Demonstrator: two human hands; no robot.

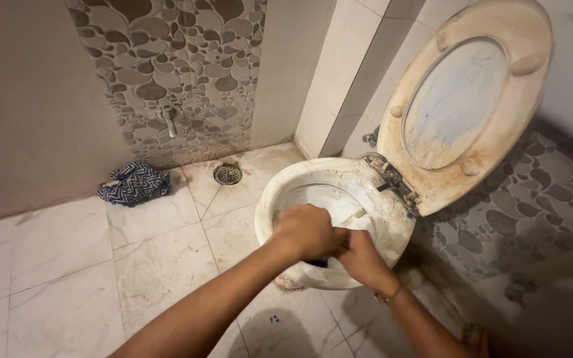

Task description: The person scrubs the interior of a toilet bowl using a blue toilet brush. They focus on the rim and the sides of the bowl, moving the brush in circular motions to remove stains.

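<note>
step: scrubbing, by my read. Both hands were clenched together over the near rim of the stained white ceramic toilet bowl (313, 189), working the front lip.
left hand (308, 231): fisted, knuckles up, closed on something dark blue.
right hand (361, 255): fingers curled in toward the same spot, touching the left fist; a thin bracelet sat at the wrist. Whether it gripped the blue thing or just braced the left hand, cannot tell.
held thing: small dark blue item (318, 262), only a sliver showed just below the left fist, pressed against the bowl's front edge. Cloth, sponge or brush head: cannot tell.
next move, as a judgement: firm downward pressure and short strokes along the rim, with the grip shifted sideways to reach the brown staining right of the hands.
beyond the grip: yellowed oval plastic seat (465, 99) stood raised, up and right of the hands; grimy metal hinge (392, 182) just past them at the back of the rim.
far left of the grip: crumpled blue-and-white patterned cloth (134, 183) on the marble-look floor tiles (67, 265), round metal floor drain (227, 174) between it and the bowl.
hidden: bowl interior below the hands, palms, most of the blue item. Bottom right corner was dark; something orange there was cut off.
</note>
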